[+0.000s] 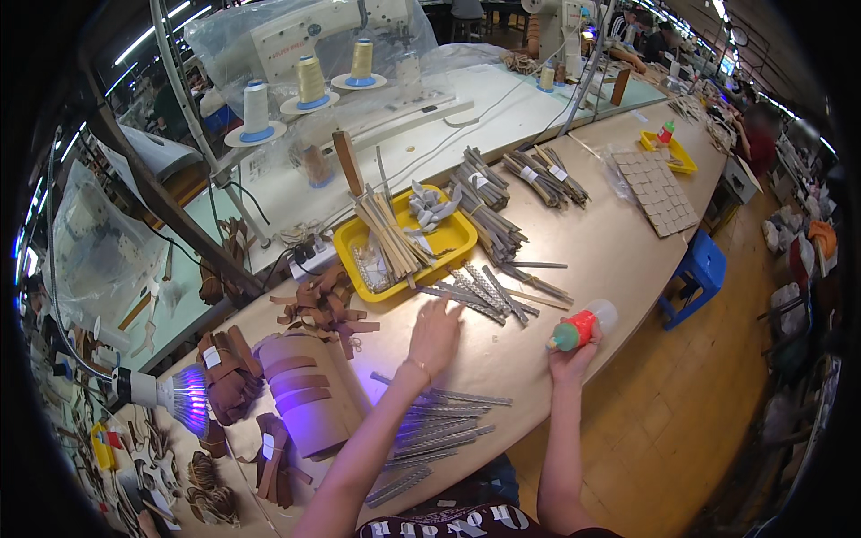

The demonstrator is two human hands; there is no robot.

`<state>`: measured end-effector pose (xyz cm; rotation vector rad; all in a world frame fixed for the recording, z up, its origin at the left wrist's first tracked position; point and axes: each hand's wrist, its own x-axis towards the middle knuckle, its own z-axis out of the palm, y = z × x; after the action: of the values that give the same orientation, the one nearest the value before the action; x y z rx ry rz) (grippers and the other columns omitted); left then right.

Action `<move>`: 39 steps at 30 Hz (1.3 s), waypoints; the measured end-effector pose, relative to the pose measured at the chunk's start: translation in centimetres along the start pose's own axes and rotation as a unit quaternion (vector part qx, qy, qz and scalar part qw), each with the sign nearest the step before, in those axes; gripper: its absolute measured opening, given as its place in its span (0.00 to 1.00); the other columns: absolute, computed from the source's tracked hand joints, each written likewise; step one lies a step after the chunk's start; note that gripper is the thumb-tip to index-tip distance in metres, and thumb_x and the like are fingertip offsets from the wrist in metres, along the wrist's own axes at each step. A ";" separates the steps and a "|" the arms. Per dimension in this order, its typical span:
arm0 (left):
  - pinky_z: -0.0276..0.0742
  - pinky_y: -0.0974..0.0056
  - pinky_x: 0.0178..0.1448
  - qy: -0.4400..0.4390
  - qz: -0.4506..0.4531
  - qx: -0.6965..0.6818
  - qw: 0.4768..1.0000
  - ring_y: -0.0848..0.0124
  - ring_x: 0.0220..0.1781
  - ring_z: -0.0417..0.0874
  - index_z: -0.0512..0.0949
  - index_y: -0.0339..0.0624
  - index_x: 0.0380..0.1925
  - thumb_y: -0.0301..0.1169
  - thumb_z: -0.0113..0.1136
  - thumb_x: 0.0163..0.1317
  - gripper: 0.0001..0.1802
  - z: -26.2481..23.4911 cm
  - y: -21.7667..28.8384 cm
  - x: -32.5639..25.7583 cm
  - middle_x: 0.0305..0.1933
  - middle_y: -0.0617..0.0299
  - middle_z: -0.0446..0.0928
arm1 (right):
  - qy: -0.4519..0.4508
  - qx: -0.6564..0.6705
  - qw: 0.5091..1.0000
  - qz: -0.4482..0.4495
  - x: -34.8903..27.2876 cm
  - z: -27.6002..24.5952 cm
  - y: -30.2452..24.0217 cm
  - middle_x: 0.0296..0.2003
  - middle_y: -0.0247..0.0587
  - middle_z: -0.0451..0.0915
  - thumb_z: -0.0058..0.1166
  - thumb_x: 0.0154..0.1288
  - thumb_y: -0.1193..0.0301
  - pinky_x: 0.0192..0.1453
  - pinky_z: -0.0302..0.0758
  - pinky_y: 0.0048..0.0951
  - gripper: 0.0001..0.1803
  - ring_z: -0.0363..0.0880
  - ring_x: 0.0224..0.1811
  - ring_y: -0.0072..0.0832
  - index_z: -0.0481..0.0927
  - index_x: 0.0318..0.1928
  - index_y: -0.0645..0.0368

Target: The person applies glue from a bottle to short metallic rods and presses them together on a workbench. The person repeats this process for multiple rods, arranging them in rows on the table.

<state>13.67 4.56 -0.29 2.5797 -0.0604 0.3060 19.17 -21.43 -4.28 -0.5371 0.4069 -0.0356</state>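
Note:
My right hand (571, 357) grips a squeeze bottle (585, 326) with a red band, a translucent end and a green nozzle cap that points left. My left hand (436, 337) is over the table with its fingers stretched out, close to the near ends of some grey braided strips (489, 291); whether it touches them I cannot tell. Nearer to me, more thin grey strips (439, 430) lie in a loose row, partly behind my left forearm. A yellow tray (462, 235) beyond my left hand holds beige strips (392, 235) and small grey pieces (433, 208).
Brown strips lie across a curved tan form (309, 394) under a purple-lit lamp (186, 399) at left. Bundled grey strips (543, 175) and a sheet of tan squares (653, 193) lie farther right. Thread cones (311, 82) stand behind. A blue stool (698, 278) is beside the table.

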 end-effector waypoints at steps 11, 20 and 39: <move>0.65 0.53 0.65 0.037 0.054 0.221 0.973 0.61 0.62 0.73 0.84 0.42 0.35 0.27 0.53 0.58 0.11 0.6 -3.0 4.2 0.57 0.56 0.78 | 0.022 -0.006 1.000 0.003 -0.3 0.8 0.1 0.37 0.37 0.82 0.60 0.60 0.49 0.35 0.81 0.28 0.24 0.82 0.35 0.27 0.74 0.50 0.50; 0.61 0.50 0.67 -0.002 0.044 0.173 0.984 0.62 0.59 0.77 0.85 0.49 0.36 0.33 0.62 0.54 0.09 -2.0 -1.1 -2.3 0.55 0.62 0.80 | -0.020 0.013 1.000 0.000 0.9 -0.6 0.4 0.43 0.37 0.80 0.58 0.63 0.50 0.44 0.82 0.33 0.24 0.82 0.44 0.31 0.73 0.54 0.48; 0.66 0.51 0.64 0.149 -0.133 0.189 0.962 0.52 0.57 0.75 0.76 0.44 0.54 0.24 0.57 0.61 0.19 -14.7 -0.3 -18.6 0.55 0.54 0.77 | -0.108 -0.009 0.994 -0.009 1.4 -0.3 -0.1 0.39 0.36 0.79 0.59 0.62 0.49 0.35 0.83 0.35 0.26 0.81 0.37 0.30 0.71 0.51 0.52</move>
<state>-7.45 12.09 7.46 2.8343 0.4934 0.6518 20.35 -21.87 -4.99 -0.5565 0.1906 0.0093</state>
